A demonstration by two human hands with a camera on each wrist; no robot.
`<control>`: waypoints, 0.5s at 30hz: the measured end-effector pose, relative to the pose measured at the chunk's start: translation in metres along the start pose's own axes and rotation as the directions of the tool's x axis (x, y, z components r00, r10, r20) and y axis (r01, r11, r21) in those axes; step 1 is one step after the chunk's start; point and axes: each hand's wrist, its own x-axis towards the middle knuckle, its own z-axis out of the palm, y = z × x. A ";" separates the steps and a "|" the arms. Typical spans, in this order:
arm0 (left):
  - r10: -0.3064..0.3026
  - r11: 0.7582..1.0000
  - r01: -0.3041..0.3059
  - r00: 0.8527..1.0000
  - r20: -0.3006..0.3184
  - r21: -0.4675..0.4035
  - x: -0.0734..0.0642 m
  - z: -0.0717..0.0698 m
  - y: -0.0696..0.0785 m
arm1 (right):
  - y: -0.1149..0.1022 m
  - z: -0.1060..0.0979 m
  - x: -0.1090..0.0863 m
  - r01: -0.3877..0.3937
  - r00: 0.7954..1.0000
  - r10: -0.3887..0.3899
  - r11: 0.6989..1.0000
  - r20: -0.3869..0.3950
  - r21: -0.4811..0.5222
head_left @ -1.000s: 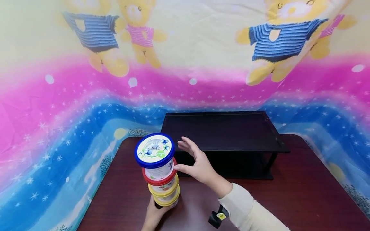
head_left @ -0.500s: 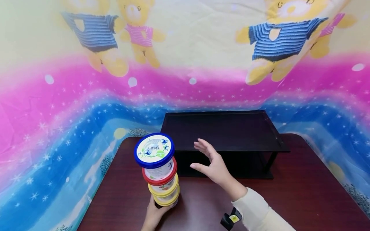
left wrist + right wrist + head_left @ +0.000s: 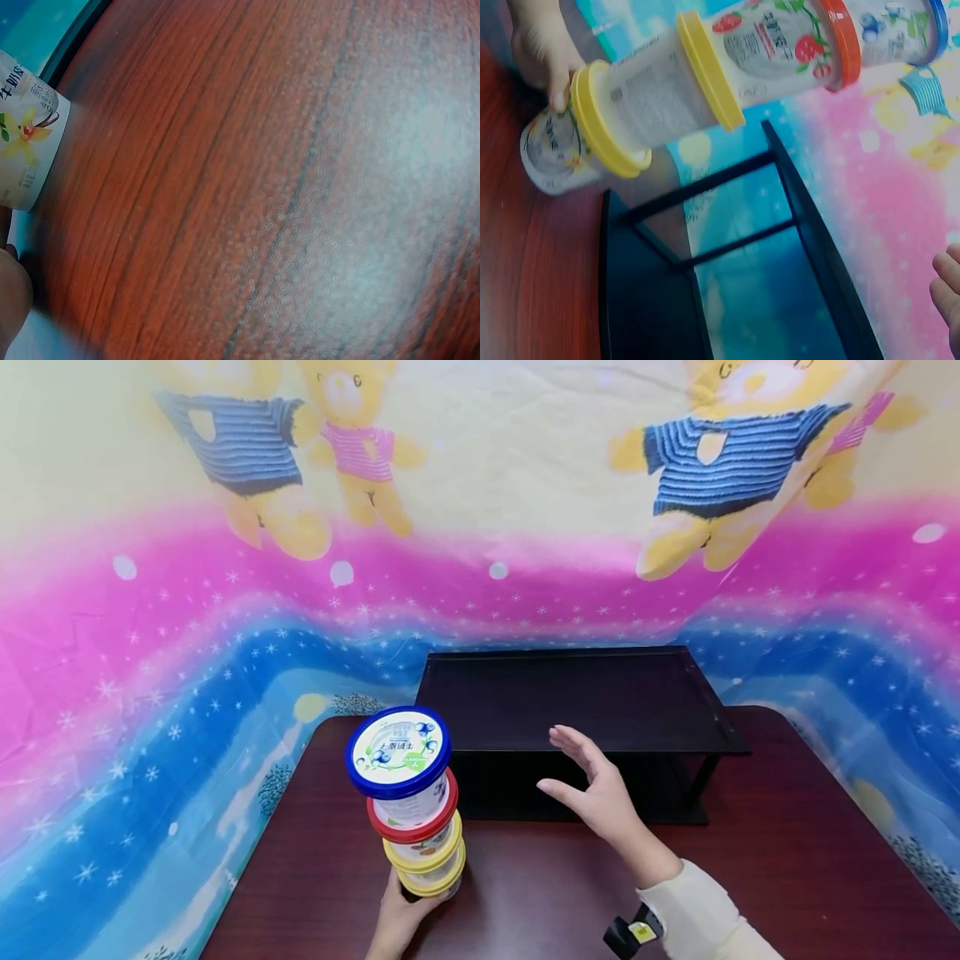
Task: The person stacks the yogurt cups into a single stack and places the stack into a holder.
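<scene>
A tall stack of several lidded tubs rises from the table left of centre in the head view. A blue-lidded tub (image 3: 397,752) is on top, then a red-lidded tub (image 3: 405,814), then a yellow-lidded tub (image 3: 423,846). At the bottom is another yellow-lidded tub (image 3: 438,887), gripped by my left hand (image 3: 401,914); the right wrist view shows a flower print on this tub (image 3: 555,154) and the thumb against its side. My right hand (image 3: 600,797) is raised, empty, apart from the stack on its right, thumb spread from the fingers.
Behind and to the right stands a low black two-level rack (image 3: 577,697) on the dark red wooden table (image 3: 795,860). A backdrop cloth (image 3: 525,593) with printed bears surrounds the table's back and sides. A black wrist camera (image 3: 633,931) sits under the right sleeve.
My right hand has drawn away from the stack, moving right and slightly down, staying empty. The left hand and the stacked tubs have kept their place.
</scene>
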 end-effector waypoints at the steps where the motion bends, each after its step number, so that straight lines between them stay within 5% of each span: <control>1: 0.003 1.000 -0.003 1.000 -0.003 0.002 0.000 0.000 0.000 | 0.001 -0.003 -0.001 -0.004 1.000 0.004 1.000 -0.010 -0.007; 15: 0.020 1.000 -0.020 1.000 -0.020 -0.016 -0.001 0.000 0.002 | 0.014 -0.053 -0.015 -0.149 0.986 0.131 0.971 -0.106 -0.189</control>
